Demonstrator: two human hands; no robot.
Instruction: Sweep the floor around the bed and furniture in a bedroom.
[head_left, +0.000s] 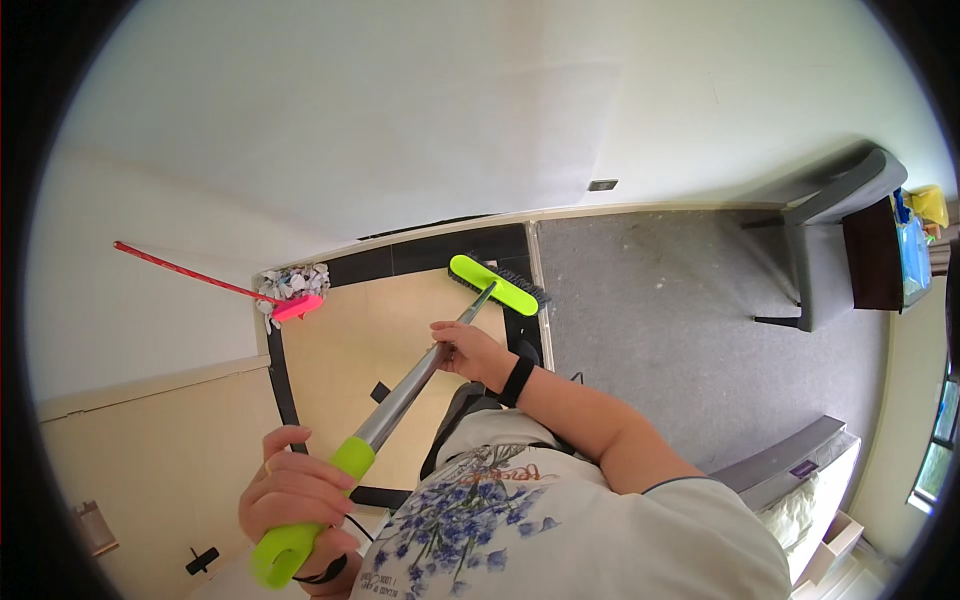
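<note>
Both hands are on a long-handled push broom. My left hand (300, 487) is wrapped around the lime-green grip at the near end of its silver metal pole (405, 394). Farther down, my right hand (472, 352), with a black band at the wrist, holds the pole. The lime-green broom head (493, 285) with dark bristles rests on the floor near the doorway strip (541, 300). It overlaps the beige floor panel (360, 337) and its black tile border (457, 244). My shoes are mostly hidden below the pole and arm.
In the left corner, a pink broom (298, 307) with a red handle lies against a heap of crumpled scraps (292, 283). Grey carpet (637, 315) spreads to the right, with a grey chair (821, 255), a dark table (874, 255) and a mattress (814, 480). A white wall (375, 150) stands ahead.
</note>
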